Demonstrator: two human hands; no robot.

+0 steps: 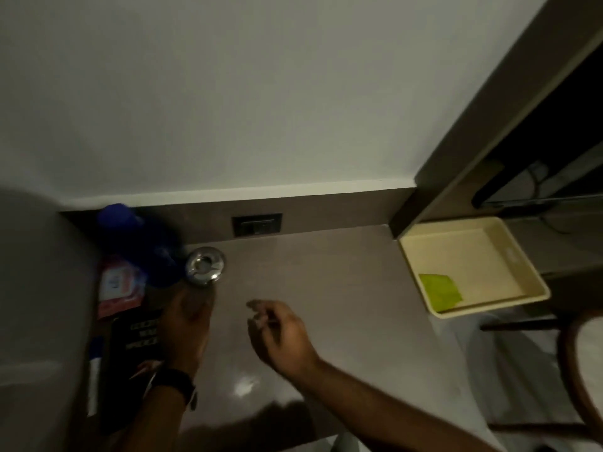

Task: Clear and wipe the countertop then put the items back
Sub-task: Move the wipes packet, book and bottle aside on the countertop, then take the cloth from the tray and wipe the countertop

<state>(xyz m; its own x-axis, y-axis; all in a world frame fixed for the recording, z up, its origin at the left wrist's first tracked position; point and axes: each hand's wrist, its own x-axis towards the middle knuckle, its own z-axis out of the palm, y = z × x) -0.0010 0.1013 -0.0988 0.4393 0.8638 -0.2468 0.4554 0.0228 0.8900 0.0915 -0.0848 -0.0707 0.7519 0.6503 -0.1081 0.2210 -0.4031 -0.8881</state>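
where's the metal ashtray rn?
In the head view, the ashtray sits on the countertop at left-centre, near the back wall, just right of the blue bottle and just beyond the left hand.

Dim room, white wall [261,93], wooden chair [580,370].

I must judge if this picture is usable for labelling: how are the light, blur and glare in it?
Head view: the light is dim and the whole frame is soft. The blue bottle and both hands, left hand and right hand, are smeared by motion. One small glare spot shines on the countertop near its front edge, and a dark shadow lies below the arms. The wide lens tilts the cabinet edge at right.
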